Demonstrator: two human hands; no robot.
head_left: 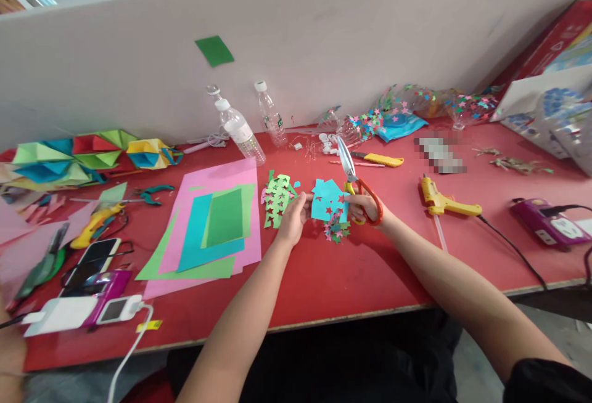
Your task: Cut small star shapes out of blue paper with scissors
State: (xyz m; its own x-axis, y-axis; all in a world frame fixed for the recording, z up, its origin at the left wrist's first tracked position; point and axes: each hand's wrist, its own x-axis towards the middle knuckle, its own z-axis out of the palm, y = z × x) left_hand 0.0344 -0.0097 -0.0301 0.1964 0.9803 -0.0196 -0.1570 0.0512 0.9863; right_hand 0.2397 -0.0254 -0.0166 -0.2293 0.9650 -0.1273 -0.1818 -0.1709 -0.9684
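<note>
1 star-holed blue ppr, metal-blade scissors in R hand

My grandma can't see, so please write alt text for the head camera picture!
The left hand and right hand hold blue paper with star-shaped holes above a red table, with scissors also in the right. Tiny paper stars, colored sheets and a yellow glue gun lie nearby.
</note>
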